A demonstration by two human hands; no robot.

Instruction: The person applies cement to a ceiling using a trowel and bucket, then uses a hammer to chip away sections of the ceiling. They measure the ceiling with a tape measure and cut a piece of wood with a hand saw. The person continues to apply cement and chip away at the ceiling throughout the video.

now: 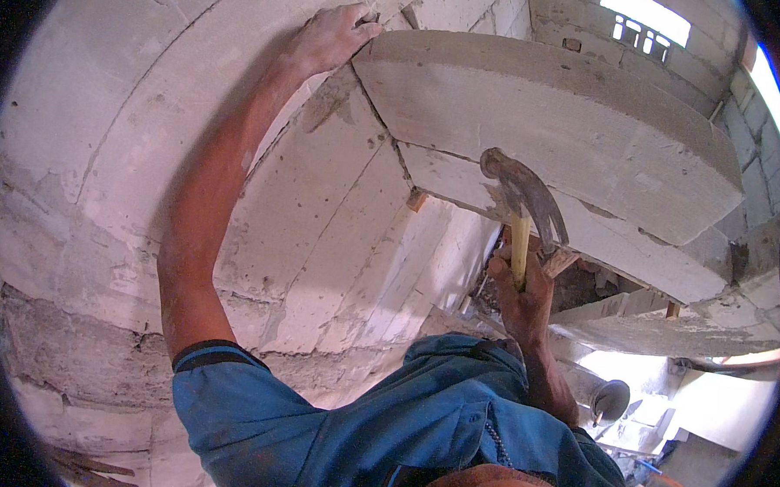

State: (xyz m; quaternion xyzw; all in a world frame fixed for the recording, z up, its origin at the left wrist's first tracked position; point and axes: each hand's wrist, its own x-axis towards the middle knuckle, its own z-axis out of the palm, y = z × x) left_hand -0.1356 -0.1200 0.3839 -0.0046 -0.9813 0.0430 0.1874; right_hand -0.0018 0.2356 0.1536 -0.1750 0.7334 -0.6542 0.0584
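Note:
My right hand (527, 297) is wrapped round the pale handle of a claw hammer (524, 193). The hammer stands head up, in front of the lower course of white blocks. High at the left, my left hand (336, 39) reaches up against the wall, its fingers bent at the near left corner of a long pale block (543, 120). A small dark thing shows at its fingertips, too small to make out. The long block lies on a lower block course (480, 182) and meets the wall (178, 104) at a dark joint.
Short wood pieces (416, 199) jut out beneath the block course. A block wall with a bright opening (645, 18) rises at the far right. Lower right are a dark round pan (609, 399), pale sheets (722, 408) and scattered things. Dark wood strips (93, 472) lie at the lower left.

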